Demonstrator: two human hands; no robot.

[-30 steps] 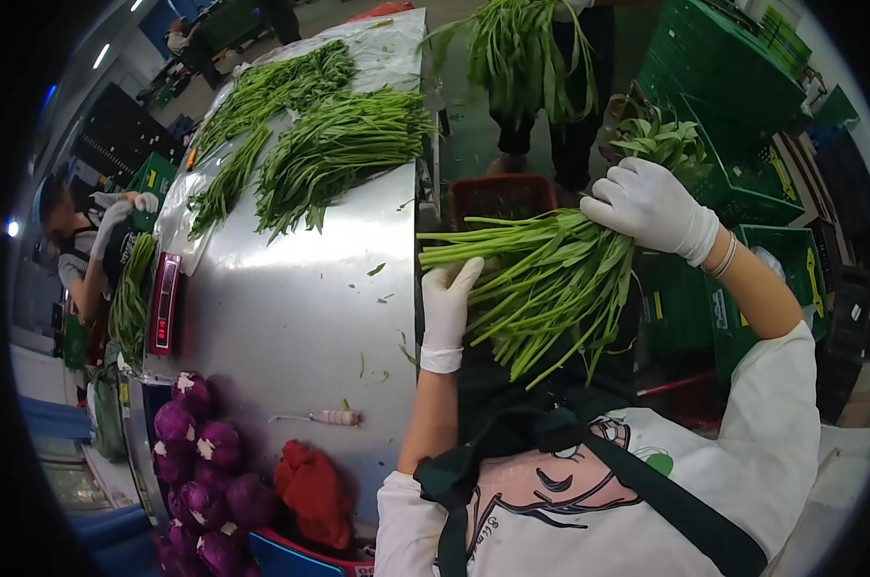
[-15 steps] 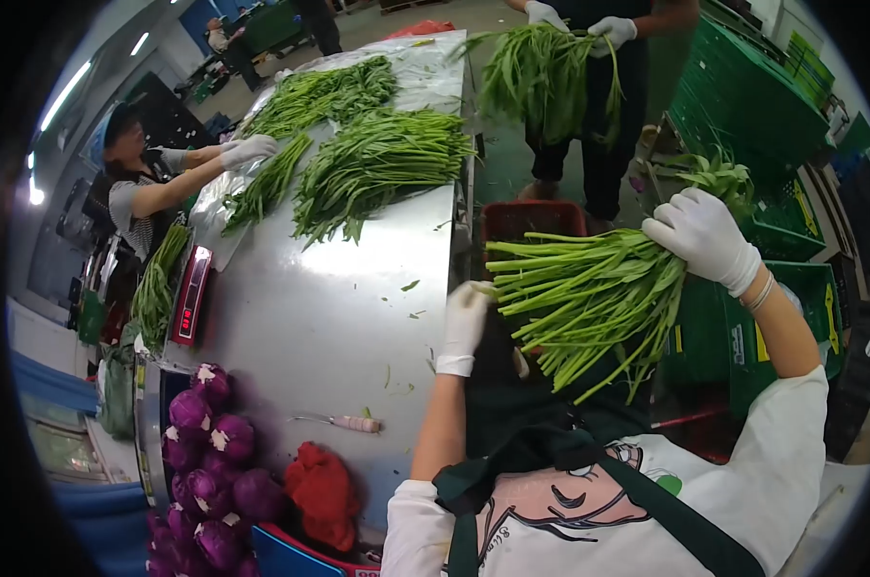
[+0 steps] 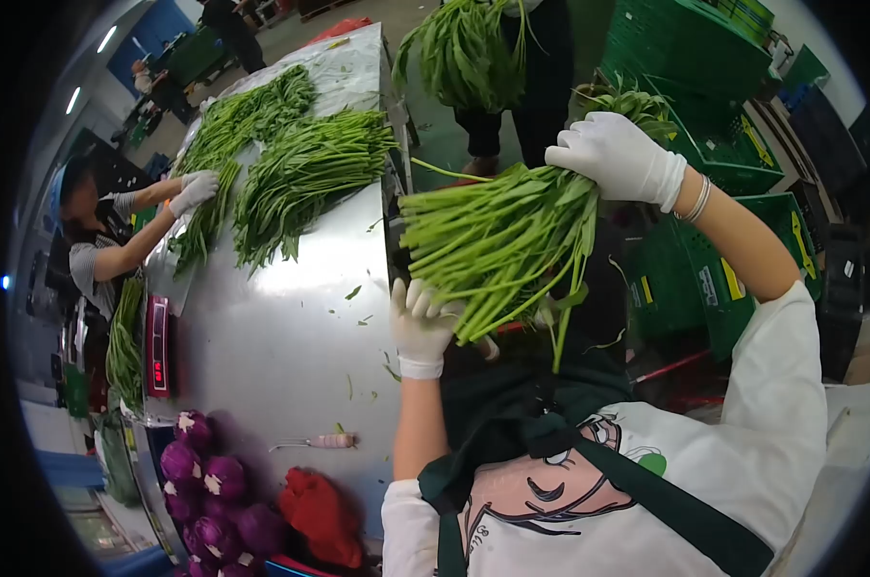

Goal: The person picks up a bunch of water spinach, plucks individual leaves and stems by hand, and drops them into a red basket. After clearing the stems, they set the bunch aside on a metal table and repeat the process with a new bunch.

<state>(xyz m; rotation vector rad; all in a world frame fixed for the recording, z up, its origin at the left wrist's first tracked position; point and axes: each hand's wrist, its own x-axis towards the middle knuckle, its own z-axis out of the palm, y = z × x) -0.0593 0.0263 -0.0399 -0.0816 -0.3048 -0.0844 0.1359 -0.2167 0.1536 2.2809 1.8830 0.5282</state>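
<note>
My right hand (image 3: 620,156), in a white glove, grips the leafy end of a big bunch of green stalks (image 3: 488,245) and holds it off the right edge of the steel table (image 3: 281,317). The cut stem ends point left and down. My left hand (image 3: 418,322), also gloved, is under the stem ends, fingers spread and touching the lowest stalks.
Piles of the same greens (image 3: 305,168) lie at the table's far end. A person at the left reaches into them with a gloved hand (image 3: 193,188). Another person (image 3: 493,58) stands beyond, holding a bunch. A scale (image 3: 156,346), a small knife (image 3: 322,441), purple cabbages (image 3: 204,476), a red cloth (image 3: 310,510), green crates (image 3: 723,115).
My right hand has swung the bunch up and to the left, so the stems slope more steeply. My left hand shifted lower under the stem ends. The person at the left has drawn their arm back.
</note>
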